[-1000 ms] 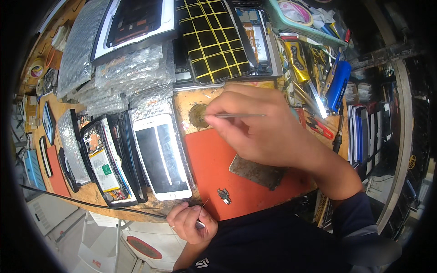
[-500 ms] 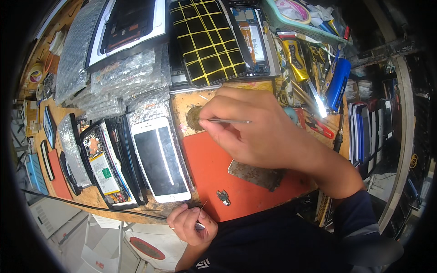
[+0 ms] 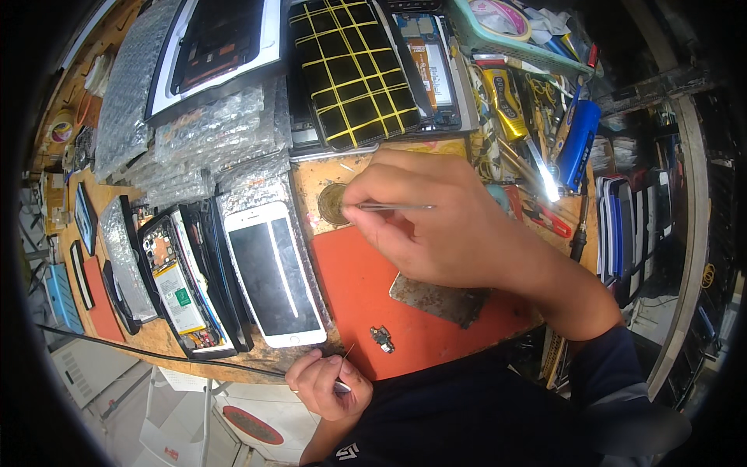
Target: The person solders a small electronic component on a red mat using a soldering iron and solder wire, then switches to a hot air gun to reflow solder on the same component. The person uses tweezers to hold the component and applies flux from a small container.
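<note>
My right hand (image 3: 436,210) is closed in a pinch on slim metal tweezers (image 3: 401,207). Its fingertips are at the edge of a small round tin (image 3: 331,204) with a brownish inside; the tweezers' tips are hidden. My left hand (image 3: 331,383), low at the bench's front edge, is closed around a thin tool with a needle-like tip (image 3: 348,352). A small electronic part (image 3: 381,339) lies on the orange mat (image 3: 350,280), to the right of that tip. Partly under my right forearm lies a stained metal plate (image 3: 436,300).
A white phone (image 3: 276,272) lies left of the mat, on bubble wrap. Beyond it stand opened phones (image 3: 179,292). A checked black-and-yellow case (image 3: 358,78) sits at the back. Red-handled pliers (image 3: 548,219), a blue cylinder (image 3: 578,144) and a green basket (image 3: 521,53) are to the right.
My right hand has barely shifted at the tin. The left hand and the small part look the same.
</note>
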Available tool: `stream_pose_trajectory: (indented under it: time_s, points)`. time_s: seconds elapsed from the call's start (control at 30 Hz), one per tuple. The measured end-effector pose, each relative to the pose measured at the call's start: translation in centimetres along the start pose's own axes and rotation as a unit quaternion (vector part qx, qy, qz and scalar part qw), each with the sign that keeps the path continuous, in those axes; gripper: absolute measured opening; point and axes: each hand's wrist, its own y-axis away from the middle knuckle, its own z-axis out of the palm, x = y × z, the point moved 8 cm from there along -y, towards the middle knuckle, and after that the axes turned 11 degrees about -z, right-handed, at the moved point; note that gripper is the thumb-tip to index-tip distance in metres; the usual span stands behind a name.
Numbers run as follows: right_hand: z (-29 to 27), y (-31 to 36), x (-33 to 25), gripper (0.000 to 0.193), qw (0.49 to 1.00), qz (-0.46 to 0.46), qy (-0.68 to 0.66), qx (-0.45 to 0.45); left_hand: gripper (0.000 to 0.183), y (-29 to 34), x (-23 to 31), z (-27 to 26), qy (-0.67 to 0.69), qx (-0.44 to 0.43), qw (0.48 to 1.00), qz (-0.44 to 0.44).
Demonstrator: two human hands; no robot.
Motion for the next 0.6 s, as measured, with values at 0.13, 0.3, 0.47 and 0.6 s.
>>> stream_pose_trajectory:
  time_s: [0.13, 0.3, 0.47, 0.6]
  points:
    - [0.13, 0.30, 0.19, 0.009, 1.000, 0.007, -0.015, -0.003, 0.011, 0.03, -0.02, 0.05, 0.001, 0.003, 1.000, 0.000]
    - [-0.09, 0.52, 0.19, 0.011, 1.000, -0.007, -0.017, 0.016, 0.010, -0.02, 0.05, 0.04, -0.001, 0.004, 1.000, 0.002]
    - [-0.38, 0.73, 0.09, 0.011, 1.000, -0.001, -0.013, 0.019, 0.010, -0.09, 0.00, -0.01, 0.004, 0.001, 1.000, -0.001]
    - [-0.59, 0.61, -0.11, 0.009, 0.999, 0.000, -0.014, 0.031, 0.011, -0.10, 0.04, 0.06, 0.003, 0.000, 1.000, 0.000]
